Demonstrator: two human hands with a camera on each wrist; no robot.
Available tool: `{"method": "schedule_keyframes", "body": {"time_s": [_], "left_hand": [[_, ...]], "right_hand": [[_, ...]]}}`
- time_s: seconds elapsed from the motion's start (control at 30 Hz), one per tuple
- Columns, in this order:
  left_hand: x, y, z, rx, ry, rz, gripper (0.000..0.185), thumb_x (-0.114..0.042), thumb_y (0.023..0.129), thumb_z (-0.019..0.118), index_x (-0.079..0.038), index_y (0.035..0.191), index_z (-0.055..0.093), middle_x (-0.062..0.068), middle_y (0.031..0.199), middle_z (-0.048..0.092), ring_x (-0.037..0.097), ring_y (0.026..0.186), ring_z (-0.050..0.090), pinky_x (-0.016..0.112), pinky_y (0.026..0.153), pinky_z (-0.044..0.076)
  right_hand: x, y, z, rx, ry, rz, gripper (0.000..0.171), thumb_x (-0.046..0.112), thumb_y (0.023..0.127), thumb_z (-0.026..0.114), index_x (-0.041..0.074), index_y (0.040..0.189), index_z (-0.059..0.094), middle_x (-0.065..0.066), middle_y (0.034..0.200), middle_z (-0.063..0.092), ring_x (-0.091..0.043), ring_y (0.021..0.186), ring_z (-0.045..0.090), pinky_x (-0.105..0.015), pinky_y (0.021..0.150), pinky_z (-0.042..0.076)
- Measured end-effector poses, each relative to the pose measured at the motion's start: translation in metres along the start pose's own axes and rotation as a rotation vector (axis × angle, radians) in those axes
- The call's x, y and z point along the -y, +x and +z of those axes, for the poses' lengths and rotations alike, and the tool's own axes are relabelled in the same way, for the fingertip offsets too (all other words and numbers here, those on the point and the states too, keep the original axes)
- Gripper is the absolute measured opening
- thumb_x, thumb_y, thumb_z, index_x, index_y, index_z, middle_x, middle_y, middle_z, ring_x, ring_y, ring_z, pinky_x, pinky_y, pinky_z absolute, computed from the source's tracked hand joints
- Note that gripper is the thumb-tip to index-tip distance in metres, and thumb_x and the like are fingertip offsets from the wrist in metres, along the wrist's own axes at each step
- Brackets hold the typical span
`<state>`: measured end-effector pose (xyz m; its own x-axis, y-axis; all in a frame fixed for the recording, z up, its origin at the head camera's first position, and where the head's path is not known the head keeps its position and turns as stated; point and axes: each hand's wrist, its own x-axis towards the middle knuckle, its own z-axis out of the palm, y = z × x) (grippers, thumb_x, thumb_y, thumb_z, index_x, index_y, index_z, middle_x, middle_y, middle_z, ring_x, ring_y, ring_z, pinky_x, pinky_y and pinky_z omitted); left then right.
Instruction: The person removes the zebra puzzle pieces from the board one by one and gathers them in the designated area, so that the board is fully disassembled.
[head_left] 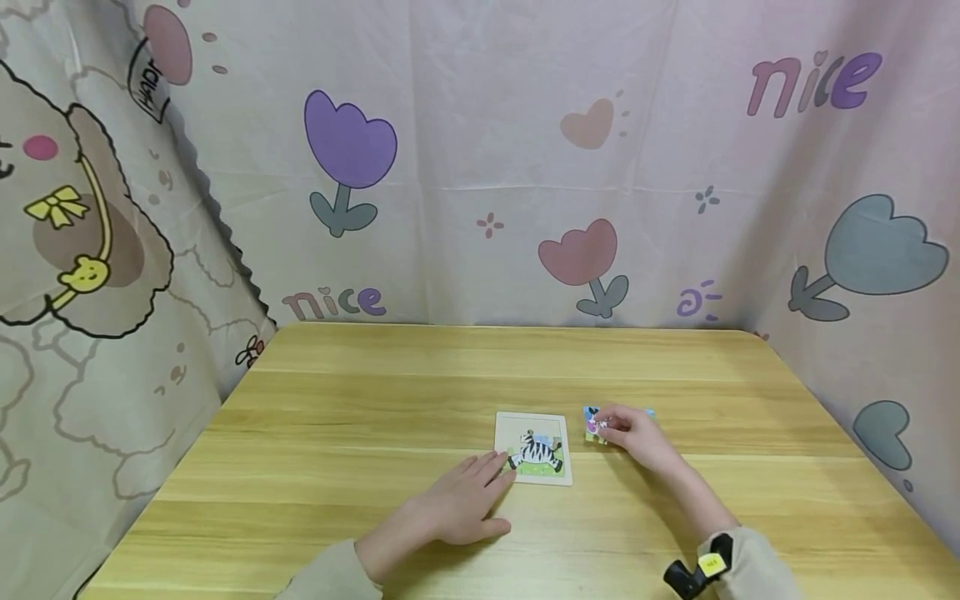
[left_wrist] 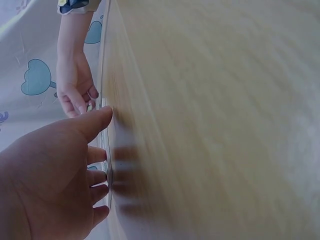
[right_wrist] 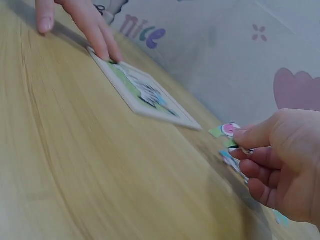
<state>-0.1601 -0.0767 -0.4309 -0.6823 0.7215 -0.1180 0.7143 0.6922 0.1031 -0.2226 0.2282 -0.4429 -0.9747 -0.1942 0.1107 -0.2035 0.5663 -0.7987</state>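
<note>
A white-framed jigsaw tray point(head_left: 506, 423) lies on the table, with a zebra picture point(head_left: 538, 450) partly built on its right side. My left hand point(head_left: 467, 500) rests its outstretched fingertips on the tray's lower left corner, thumb spread apart. To the right of the tray, my right hand point(head_left: 636, 435) pinches a small puzzle piece point(right_wrist: 227, 131) with green and pink on it between thumb and forefinger. Loose blue puzzle pieces point(right_wrist: 231, 162) lie just beneath that hand, which partly hides them.
The wooden table point(head_left: 337, 400) reaches back to a printed curtain point(head_left: 465, 150), with another curtain point(head_left: 97, 375) along the left side. Another bit of puzzle point(head_left: 649, 412) shows behind the right hand. A small black camera point(head_left: 682, 577) is strapped at the right wrist.
</note>
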Motion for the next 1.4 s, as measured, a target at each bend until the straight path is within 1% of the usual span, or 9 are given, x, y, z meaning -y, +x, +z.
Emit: {"method": "schedule_keyframes", "body": {"time_s": [0.17,0.33,0.4,0.6,0.83,1.0,1.13,1.23,1.4], "left_hand": [[-0.001,0.000,-0.001,0.005,0.011,0.000,0.070,-0.052,0.090,0.046,-0.010,0.144,0.033,0.012,0.151,0.021,0.027,0.138,0.021,0.040,0.111,0.021],[-0.001,0.000,-0.001,0.012,0.016,-0.002,0.070,-0.053,0.090,0.046,-0.010,0.144,0.032,0.012,0.151,0.021,0.027,0.138,0.021,0.040,0.111,0.020],[-0.001,0.000,-0.001,0.014,0.016,0.000,0.070,-0.053,0.090,0.046,-0.010,0.144,0.032,0.012,0.151,0.021,0.027,0.138,0.021,0.040,0.111,0.020],[-0.001,0.000,0.000,0.015,0.016,0.003,0.070,-0.053,0.091,0.046,-0.010,0.144,0.032,0.012,0.151,0.021,0.026,0.138,0.021,0.039,0.111,0.021],[0.000,0.000,-0.001,0.016,0.019,0.005,0.070,-0.053,0.091,0.046,-0.010,0.144,0.032,0.012,0.151,0.021,0.026,0.138,0.021,0.039,0.111,0.021],[-0.001,0.000,-0.002,0.028,0.014,-0.001,0.070,-0.053,0.091,0.046,-0.011,0.145,0.031,0.012,0.152,0.021,0.026,0.138,0.020,0.039,0.111,0.020],[-0.002,0.000,-0.003,0.034,0.007,-0.007,0.070,-0.053,0.091,0.047,-0.011,0.144,0.032,0.012,0.152,0.021,0.026,0.138,0.020,0.039,0.111,0.020],[-0.002,0.000,-0.004,0.038,0.009,-0.010,0.070,-0.053,0.090,0.046,-0.010,0.144,0.032,0.012,0.152,0.020,0.026,0.138,0.020,0.039,0.111,0.020],[-0.003,0.001,-0.004,0.040,0.025,-0.012,0.071,-0.054,0.090,0.046,-0.011,0.144,0.032,0.011,0.152,0.021,0.026,0.138,0.020,0.039,0.111,0.020]], "right_hand": [[-0.009,-0.004,-0.005,0.022,-0.063,-0.006,0.013,0.004,0.083,0.065,0.002,0.095,0.068,-0.001,0.077,0.058,-0.012,0.069,0.048,-0.023,0.059,0.042],[-0.012,-0.004,-0.002,0.031,-0.171,-0.026,0.013,0.008,0.082,0.067,0.006,0.095,0.070,0.002,0.076,0.058,-0.013,0.071,0.049,-0.025,0.061,0.043],[-0.011,-0.004,0.000,0.031,-0.207,-0.043,0.014,0.010,0.083,0.068,0.005,0.095,0.070,0.003,0.075,0.056,-0.013,0.070,0.048,-0.025,0.059,0.042],[-0.009,-0.002,0.003,-0.006,-0.268,-0.032,0.014,0.013,0.082,0.069,0.002,0.091,0.068,0.003,0.071,0.054,-0.012,0.066,0.047,-0.024,0.057,0.041],[-0.008,-0.001,0.003,-0.059,-0.273,0.020,0.013,0.012,0.078,0.072,0.004,0.084,0.064,0.002,0.070,0.055,-0.012,0.065,0.049,-0.025,0.059,0.041],[-0.006,-0.001,0.004,-0.086,-0.255,0.036,0.015,0.015,0.078,0.074,0.006,0.084,0.064,0.002,0.071,0.056,-0.012,0.067,0.049,-0.026,0.060,0.041],[0.002,0.001,0.009,-0.097,-0.201,0.024,0.019,0.014,0.078,0.074,0.003,0.091,0.065,0.001,0.076,0.058,-0.012,0.070,0.052,-0.027,0.063,0.045],[0.012,0.005,0.015,-0.073,-0.152,-0.006,0.020,0.006,0.080,0.070,-0.001,0.098,0.065,0.000,0.080,0.060,-0.014,0.075,0.055,-0.027,0.066,0.048],[0.029,0.013,0.030,-0.042,-0.094,-0.052,0.022,0.000,0.079,0.069,-0.005,0.100,0.065,-0.001,0.080,0.060,-0.015,0.076,0.056,-0.026,0.067,0.049]]}}
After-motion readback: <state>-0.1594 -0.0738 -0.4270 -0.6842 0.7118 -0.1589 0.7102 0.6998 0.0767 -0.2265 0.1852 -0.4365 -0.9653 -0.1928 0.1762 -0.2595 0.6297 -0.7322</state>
